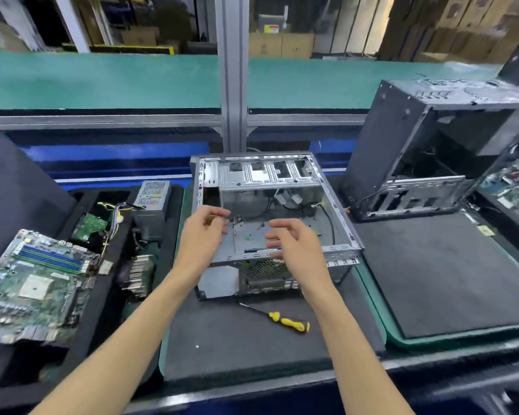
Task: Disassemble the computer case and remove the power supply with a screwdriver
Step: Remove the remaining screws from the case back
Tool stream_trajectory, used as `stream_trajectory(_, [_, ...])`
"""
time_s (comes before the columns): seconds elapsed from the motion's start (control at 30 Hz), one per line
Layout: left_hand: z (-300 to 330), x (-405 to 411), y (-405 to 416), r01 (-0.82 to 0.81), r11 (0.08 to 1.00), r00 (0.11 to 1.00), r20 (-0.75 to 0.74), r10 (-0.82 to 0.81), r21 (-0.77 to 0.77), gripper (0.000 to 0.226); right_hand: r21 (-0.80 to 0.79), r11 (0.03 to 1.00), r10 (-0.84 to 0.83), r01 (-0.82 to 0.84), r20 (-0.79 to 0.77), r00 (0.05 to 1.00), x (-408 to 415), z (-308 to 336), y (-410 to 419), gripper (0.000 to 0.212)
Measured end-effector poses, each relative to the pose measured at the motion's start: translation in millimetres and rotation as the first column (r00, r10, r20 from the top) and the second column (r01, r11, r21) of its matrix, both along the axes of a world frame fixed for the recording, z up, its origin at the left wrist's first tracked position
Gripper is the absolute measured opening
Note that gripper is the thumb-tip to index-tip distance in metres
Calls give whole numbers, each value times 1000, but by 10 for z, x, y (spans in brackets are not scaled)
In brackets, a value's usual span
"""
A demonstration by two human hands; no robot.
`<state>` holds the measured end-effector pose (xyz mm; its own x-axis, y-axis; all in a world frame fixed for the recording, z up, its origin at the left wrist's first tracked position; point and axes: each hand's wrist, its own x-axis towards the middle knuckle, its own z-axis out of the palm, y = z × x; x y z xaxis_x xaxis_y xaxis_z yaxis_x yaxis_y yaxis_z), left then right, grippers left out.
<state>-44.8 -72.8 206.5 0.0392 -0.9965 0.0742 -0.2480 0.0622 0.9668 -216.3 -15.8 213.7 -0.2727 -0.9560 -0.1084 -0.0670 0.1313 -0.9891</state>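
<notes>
Two bare forearms reach forward from the bottom of the frame over a dark foam-matted work surface [246, 348], both hands raised above the near rim of an open silver-grey metal computer case [336, 205] that lies on its side at the middle of the mat. The left hand [203, 235] hovers over the case's near-left corner with its fingers loosely curled and parted, gripping nothing. The right hand [294, 245] hangs just beside it over the near edge, fingers relaxed and slightly spread, likewise holding nothing; whether its fingertips touch the rim cannot be told. Loose black cables lie on the floor of the case, which otherwise looks gutted.

A yellow-handled screwdriver with a black shaft [277, 318] lies untouched on the mat in front of the case, below the right wrist. The grey boxy power supply with a perforated top [153, 202] stands outside the case, to its left in a black foam tray, with a bundle of coloured wires trailing from it. A green motherboard with blue memory slots [33, 283] rests at the far left, near a finned metal heatsink [138, 274]. A second, black computer chassis [432, 139] stands open at the right
</notes>
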Motion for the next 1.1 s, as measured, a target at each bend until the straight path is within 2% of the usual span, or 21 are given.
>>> stream_trajectory(0.17, [-85,-148,236,4,999,998,57,-1,-40,27,30,1000,-4,4,1,1000,-176,-184,152,22])
stream_trajectory(0.27, [-195,-164,327,35,989,974,225,-1,-147,20,26,1000,-2,4,-75,997,-248,-295,227,23])
stream_trajectory(0.37, [-386,-203,351,117,947,849,525,60,-298,17,21,1000,-8,11,-143,990,-279,-388,285,24])
stream_trajectory(0.43, [-524,-265,360,149,941,740,665,97,-303,29,41,999,17,-9,-199,980,-262,-455,324,23])
stream_trajectory(0.53, [-725,-346,379,197,941,600,792,108,-277,41,99,993,95,-67,-320,943,-216,-595,399,21])
stream_trajectory(0.6, [-820,-362,369,198,930,556,817,155,-311,46,148,985,138,-83,-416,899,-208,-722,446,18])
stream_trajectory(0.83, [-970,-370,300,180,871,581,764,281,-457,39,304,950,254,-79,-596,762,-281,-1262,622,18])
stream_trajectory(1.03, [-1020,-360,277,204,852,565,769,301,-483,39,373,928,306,-13,-740,599,-224,-1503,667,31])
stream_trajectory(1.1, [-1026,-350,277,212,848,555,774,304,-486,39,393,919,308,22,-754,580,-248,-1531,664,30])
